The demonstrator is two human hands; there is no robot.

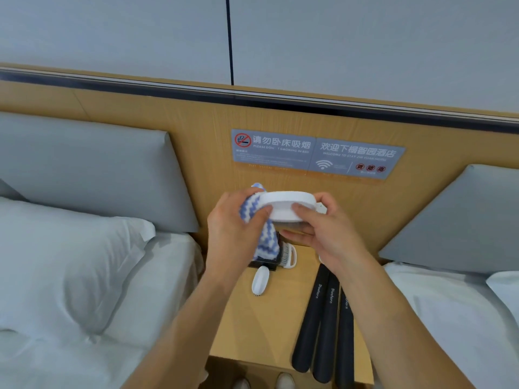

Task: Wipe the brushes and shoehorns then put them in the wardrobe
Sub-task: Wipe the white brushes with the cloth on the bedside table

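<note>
My right hand (323,234) holds a white brush (286,206) up in front of the wooden headboard, its flat back facing me. My left hand (233,223) grips a blue and white zigzag cloth (264,240) and presses it against the brush's left end. Below, on the wooden nightstand (266,327), lie three black shoehorns (323,327) side by side at the right. A small white oval brush (259,280) lies near the middle. Another white brush (289,255) sits behind it.
A black tray (264,263) sits at the back of the nightstand, partly hidden by the cloth. Beds with white sheets and pillows (70,262) flank the nightstand on both sides. A grey sign (317,154) is fixed to the headboard. Two shoe tips (264,383) show at the bottom.
</note>
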